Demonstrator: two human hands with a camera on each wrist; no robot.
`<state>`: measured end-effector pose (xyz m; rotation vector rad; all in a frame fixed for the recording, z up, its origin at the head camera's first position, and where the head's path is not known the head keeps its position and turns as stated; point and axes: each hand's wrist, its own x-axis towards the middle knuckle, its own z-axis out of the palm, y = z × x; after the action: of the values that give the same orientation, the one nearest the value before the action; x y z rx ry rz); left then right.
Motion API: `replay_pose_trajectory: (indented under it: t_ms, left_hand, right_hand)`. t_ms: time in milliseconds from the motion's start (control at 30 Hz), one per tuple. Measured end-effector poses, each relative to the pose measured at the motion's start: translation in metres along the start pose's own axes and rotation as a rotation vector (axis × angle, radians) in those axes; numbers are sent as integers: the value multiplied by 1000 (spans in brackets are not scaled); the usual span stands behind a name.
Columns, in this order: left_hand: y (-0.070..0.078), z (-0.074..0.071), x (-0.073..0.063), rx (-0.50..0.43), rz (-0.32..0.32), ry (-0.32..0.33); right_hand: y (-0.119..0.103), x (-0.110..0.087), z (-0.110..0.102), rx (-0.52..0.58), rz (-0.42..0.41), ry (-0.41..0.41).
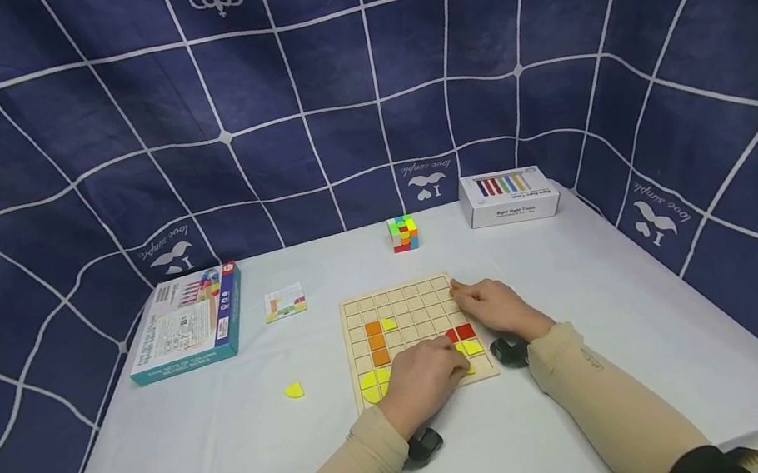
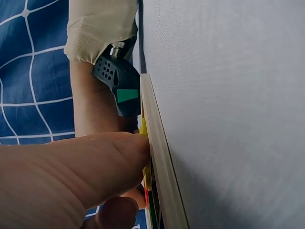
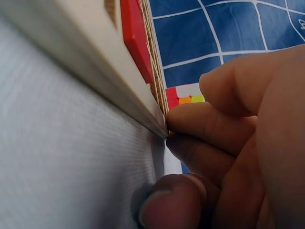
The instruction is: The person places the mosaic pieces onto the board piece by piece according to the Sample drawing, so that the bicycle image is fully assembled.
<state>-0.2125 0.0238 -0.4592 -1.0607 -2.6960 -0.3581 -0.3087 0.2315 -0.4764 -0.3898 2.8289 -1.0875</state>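
Note:
A square wooden grid board [image 1: 420,297] lies on the table, bearing orange square tiles [image 1: 377,342], red tiles [image 1: 466,331] and yellow quarter-round tiles [image 1: 375,385]. My left hand [image 1: 425,376] reaches over its near right part, fingers curled and pinching a yellow tile [image 1: 470,371] there. In the left wrist view, the thumb [image 2: 119,155] lies against yellow at the board's surface; the fingertips' full hold is hidden. At the right edge, my right hand [image 1: 501,306] touches the board with its fingertips; in the right wrist view, two fingers [image 3: 209,125] rest against that edge.
One loose yellow quarter-round tile [image 1: 294,390] lies left of the board, below a small pattern card [image 1: 284,302]. Farther left is a flat game box [image 1: 189,325]. A colour puzzle cube [image 1: 404,234] and a white box [image 1: 510,201] stand behind, near the curtain.

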Motion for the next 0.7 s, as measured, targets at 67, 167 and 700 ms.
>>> replay_pose_trajectory:
  t_ms: [67,167,700]
  left_hand:
    - [0,1,0,-3,0,2]
    - [0,2,0,-15,0,8]
    - [-119,-72,-76,-201,-466,35]
  right_hand:
    - [0,-1,-1,-2,-7,1]
    - [1,-2,-1,-3,-10,0]
    - [1,1,-1,33,48,-26]
